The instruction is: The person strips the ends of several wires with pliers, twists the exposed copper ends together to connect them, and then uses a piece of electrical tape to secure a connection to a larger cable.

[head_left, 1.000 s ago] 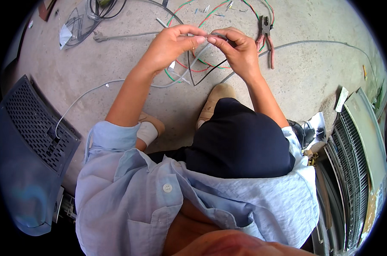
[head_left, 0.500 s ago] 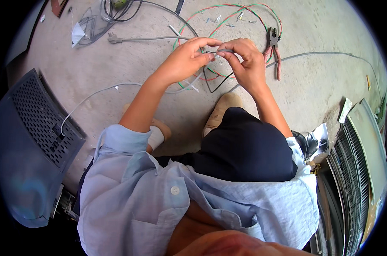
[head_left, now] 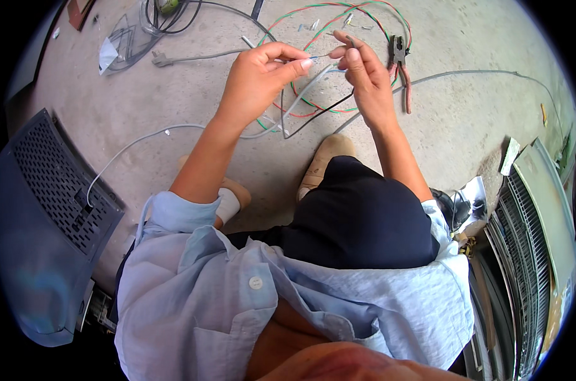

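Head view, thin wire [head_left: 319, 57] pinched in left hand [head_left: 255, 79], right hand [head_left: 372, 86] near, grip unclear

Thin wire [head_left: 317, 58] in left hand [head_left: 257, 79]: tip too small to judge. Left shoe [head_left: 238, 192]: partly hidden behind left forearm [head_left: 207, 155].

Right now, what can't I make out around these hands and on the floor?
All in the head view:
Thin wire: the part within the left hand is hidden by its fingers; the tip is too small.
Right hand: its fingers hide whether it grips anything.
Green object: cut off by the upper edge.
Small scraps: too tiny to identify.
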{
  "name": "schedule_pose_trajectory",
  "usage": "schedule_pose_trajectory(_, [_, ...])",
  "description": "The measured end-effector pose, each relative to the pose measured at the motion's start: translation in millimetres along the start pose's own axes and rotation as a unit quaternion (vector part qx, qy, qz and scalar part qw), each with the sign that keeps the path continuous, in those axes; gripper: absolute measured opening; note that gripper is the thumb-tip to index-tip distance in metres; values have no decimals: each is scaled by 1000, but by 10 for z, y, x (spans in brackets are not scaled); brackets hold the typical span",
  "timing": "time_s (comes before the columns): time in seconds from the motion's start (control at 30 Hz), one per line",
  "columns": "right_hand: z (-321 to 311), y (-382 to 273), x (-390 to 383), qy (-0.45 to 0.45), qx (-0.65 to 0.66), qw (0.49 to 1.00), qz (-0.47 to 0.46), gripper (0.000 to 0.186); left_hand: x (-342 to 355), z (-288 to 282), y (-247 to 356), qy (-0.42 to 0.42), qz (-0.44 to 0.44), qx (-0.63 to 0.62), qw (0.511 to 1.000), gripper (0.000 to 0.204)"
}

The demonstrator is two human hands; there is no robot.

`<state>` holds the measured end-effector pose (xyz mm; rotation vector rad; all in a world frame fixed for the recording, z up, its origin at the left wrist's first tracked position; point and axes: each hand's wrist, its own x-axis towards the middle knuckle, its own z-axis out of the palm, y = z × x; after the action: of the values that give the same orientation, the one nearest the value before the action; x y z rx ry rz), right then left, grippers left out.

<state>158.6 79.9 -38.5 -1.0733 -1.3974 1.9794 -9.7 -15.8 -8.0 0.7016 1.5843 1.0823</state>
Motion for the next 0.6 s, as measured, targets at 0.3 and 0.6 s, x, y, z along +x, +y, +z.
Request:
schedule_pose_trajectory(0.3, [-47, -115, -37, -2, -53, 998, -32, 21, -15, 14, 33, 10, 9, 4, 1000, 24])
schedule_pose_trajectory(0.6, [-89, -43, -50, -1, -36, 999, 8, 16, -35, 5, 90, 17, -8, 40, 999, 20])
